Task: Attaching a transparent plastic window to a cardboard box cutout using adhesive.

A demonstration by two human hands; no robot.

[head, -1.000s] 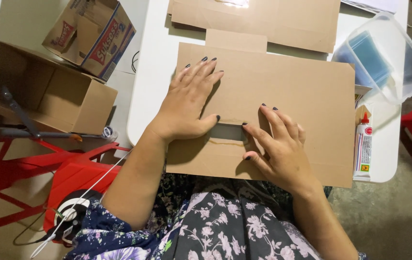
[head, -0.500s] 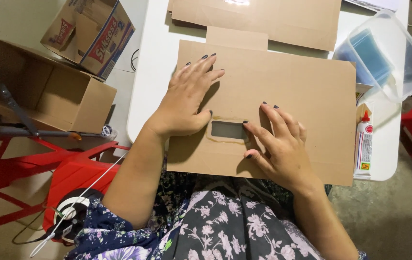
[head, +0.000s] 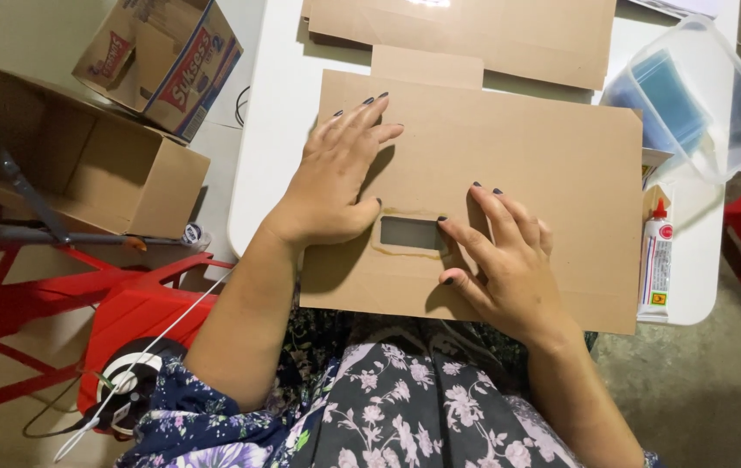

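Fingers (head: 465, 238) flat on smooth brown cardboard sheet (head: 543, 173), rectangular cutout (head: 411, 233).

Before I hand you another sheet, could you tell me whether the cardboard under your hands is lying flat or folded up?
Flat: the cardboard lies spread on the table, both hands pressing it beside its window.

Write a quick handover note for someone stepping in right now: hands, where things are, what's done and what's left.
Left hand: flat on the cardboard sheet, beside the window cutout.
Right hand: fingertips pressing at the cutout's right edge.
Nothing in either grip.
Glue bottle lies on the white table, right of the sheet; clear plastic tub behind it.
Done: glue marks ring the cutout.
Left: likely pressing until it holds.
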